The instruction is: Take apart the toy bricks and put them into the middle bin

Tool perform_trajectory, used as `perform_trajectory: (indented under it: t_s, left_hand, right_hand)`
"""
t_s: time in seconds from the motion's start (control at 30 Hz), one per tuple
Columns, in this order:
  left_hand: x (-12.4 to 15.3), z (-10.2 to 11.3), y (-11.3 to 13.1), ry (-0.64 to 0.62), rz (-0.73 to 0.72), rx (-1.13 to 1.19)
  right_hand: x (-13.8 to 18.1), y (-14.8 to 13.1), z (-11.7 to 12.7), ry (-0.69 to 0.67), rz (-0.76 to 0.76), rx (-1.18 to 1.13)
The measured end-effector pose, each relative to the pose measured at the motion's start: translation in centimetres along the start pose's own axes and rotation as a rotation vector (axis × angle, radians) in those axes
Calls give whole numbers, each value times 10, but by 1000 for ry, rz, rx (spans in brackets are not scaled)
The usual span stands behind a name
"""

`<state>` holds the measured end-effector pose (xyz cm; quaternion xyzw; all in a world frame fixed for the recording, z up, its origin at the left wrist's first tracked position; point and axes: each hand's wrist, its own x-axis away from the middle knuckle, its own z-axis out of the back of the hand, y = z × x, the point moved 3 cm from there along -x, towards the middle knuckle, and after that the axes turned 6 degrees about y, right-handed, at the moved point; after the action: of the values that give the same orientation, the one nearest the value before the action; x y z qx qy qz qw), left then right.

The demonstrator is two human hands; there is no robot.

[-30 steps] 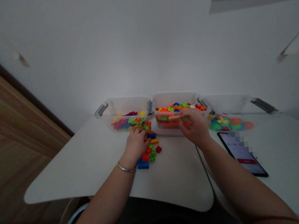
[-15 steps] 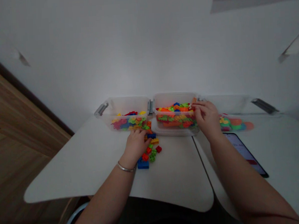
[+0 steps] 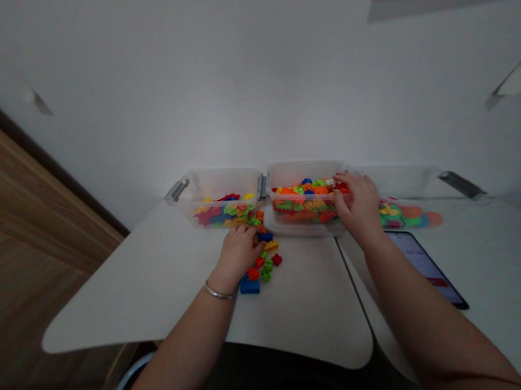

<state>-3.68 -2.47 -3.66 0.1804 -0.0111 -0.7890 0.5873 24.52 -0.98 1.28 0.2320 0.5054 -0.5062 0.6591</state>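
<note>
My left hand (image 3: 238,253) lies over a small pile of toy building blocks on the table, thumb apart from the fingers. Around it are a dark blue block (image 3: 265,237), a yellow block (image 3: 271,246), green pieces (image 3: 267,271), a red piece (image 3: 276,259) and a blue block (image 3: 249,287). My right hand (image 3: 359,207) is at the right end of the middle clear box (image 3: 303,230), thumb and fingers apart. Red pieces (image 3: 341,188) show between them, with no firm grip visible. Colourful blocks fill the lower part of this box.
A left clear box (image 3: 225,179) also holds coloured pieces. On the right stand another clear box (image 3: 403,179) and a bag of coloured pieces (image 3: 412,215). A phone (image 3: 425,268) lies beside my right forearm. A wall rises behind the boxes; a seam crosses the table.
My right hand's fingers have opened from a pinch and shifted slightly; red pieces now show between them. A white piece formerly at the fingertips lies in the box. My left hand has barely moved.
</note>
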Motion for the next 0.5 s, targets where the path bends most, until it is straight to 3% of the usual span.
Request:
perform_trajectory:
  t_s: [0.13, 0.23, 0.37, 0.5]
  left_hand:
    - [-1, 2, 4, 3, -25, -10]
    - [-2, 4, 6, 3, -24, -60]
    - [-4, 5, 10, -26, -28, -73]
    - [-5, 4, 12, -35, -85, -20]
  right_hand:
    - [-1, -23, 7, 42, 115, -105]
    - [3, -44, 8, -39, 240, -249]
    - [19, -68, -7, -404, 386, -380]
    - [41, -82, -26, -739, 425, -335]
